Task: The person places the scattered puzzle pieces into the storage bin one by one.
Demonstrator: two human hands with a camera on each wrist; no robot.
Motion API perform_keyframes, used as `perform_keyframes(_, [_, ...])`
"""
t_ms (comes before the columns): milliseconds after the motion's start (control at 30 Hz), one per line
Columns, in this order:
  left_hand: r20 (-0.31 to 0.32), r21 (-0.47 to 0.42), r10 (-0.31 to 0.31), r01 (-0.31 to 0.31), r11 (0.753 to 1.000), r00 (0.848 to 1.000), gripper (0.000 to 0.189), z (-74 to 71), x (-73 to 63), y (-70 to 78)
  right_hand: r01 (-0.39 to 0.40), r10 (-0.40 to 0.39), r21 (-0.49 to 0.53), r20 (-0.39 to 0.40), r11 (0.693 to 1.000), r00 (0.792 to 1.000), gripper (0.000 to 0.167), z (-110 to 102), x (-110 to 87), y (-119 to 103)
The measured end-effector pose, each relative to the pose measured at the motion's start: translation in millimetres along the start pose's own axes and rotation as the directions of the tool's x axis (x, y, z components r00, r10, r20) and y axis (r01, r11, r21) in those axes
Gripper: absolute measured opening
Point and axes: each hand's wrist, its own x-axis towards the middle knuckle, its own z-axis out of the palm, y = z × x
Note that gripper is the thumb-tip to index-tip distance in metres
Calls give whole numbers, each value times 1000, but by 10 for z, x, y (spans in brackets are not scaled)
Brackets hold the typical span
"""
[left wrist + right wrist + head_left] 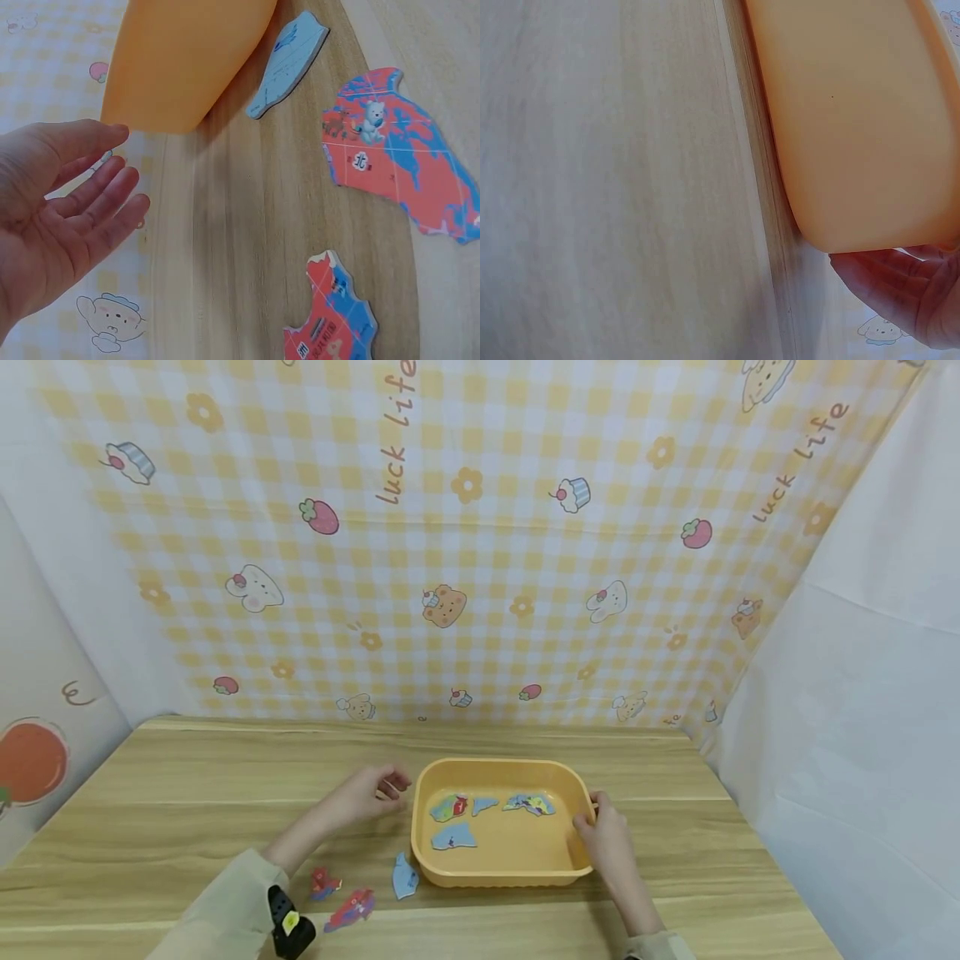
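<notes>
A yellow plastic basin (502, 881) stands on the table with several map puzzle pieces inside, among them a blue piece (453, 837) and a multicoloured piece (529, 803). My right hand (609, 839) grips its right rim, thumb on the inner side and fingers outside. Beside the left wall, my left hand (375, 793) is held with fingers loosely bent and nothing in them. Three pieces lie on the table left of the basin: a light blue piece (289, 64) close to the wall, a larger red-and-blue piece (401, 154) and a smaller red-and-blue piece (334, 315).
The wooden table (247, 760) reaches back to a yellow checked cloth (480, 552) with cartoon prints. White cloth (847, 710) hangs along the right side. A black wrist device (288, 922) is worn on the left sleeve.
</notes>
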Motion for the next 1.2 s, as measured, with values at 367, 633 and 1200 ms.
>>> perform_keyframes(367, [151, 114, 19, -37, 993, 988, 36, 84, -134, 76, -5, 5, -3, -5, 1000, 1000, 31, 17, 6, 13])
perform_keyframes(633, [180, 188, -41, 7, 982, 983, 43, 150, -243, 126, -14, 14, 12, 5, 1000, 1000, 31, 3, -4, 3])
perform_keyframes(1200, [201, 115, -83, 61, 991, 976, 59, 236, -312, 152, -12, 12, 6, 0, 1000, 1000, 32, -7, -2, -4])
